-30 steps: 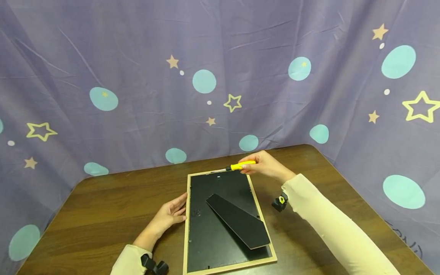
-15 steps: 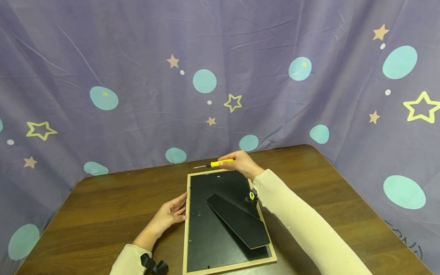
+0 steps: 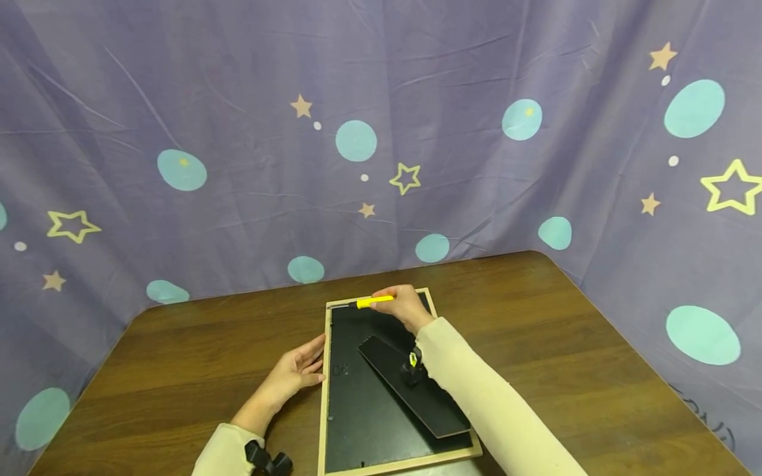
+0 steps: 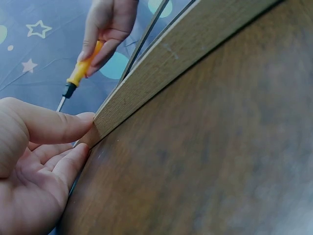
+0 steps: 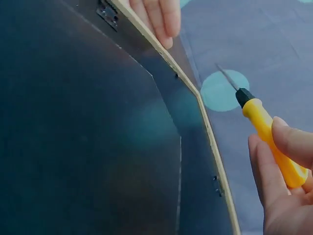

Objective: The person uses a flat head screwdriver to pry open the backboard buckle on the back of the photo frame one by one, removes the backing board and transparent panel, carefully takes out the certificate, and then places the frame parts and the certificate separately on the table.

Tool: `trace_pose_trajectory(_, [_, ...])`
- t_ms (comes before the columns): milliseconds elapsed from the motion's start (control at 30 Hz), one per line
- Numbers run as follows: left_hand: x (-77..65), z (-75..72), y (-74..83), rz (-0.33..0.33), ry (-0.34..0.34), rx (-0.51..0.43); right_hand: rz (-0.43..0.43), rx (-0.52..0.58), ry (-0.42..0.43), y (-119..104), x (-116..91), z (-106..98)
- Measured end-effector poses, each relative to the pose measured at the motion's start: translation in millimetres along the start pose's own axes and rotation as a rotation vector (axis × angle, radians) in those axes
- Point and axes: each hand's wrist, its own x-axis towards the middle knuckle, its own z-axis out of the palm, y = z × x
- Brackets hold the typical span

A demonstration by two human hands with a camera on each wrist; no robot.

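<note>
A patterned curtain (image 3: 250,79) hangs behind the table (image 3: 536,344). On the table, the head view shows a picture frame (image 3: 357,423) lying back up, its stand (image 3: 425,403) slanting across it. The left hand (image 3: 294,370) lies at the frame's left side; only the left wrist view shows its thumb and fingertips, fairly straight, pressing the outer wood. The right hand (image 3: 403,306) pinches a yellow screwdriver (image 3: 366,303) over the far left corner; whether the tip touches, I cannot tell. Only the right wrist view clearly shows a dark hanger (image 5: 107,14) on the back.
</note>
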Motion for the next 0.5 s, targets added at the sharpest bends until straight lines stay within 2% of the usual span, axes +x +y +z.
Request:
trace_pose_trajectory(267, [-1.1, 1.2, 2.4, -0.001, 0.009, -0.007, 0.022, 0.077, -0.097, 13, 3, -10])
trace_pose_trajectory(367, [-0.8, 1.4, 2.9, -0.009, 0.016, -0.006, 0.030, 0.060, -0.124, 16, 3, -12])
trace_pose_trajectory(500, [-0.3, 2.0, 2.7, -0.013, 0.018, -0.007, 0.008, -0.034, -0.119, 18, 3, -14])
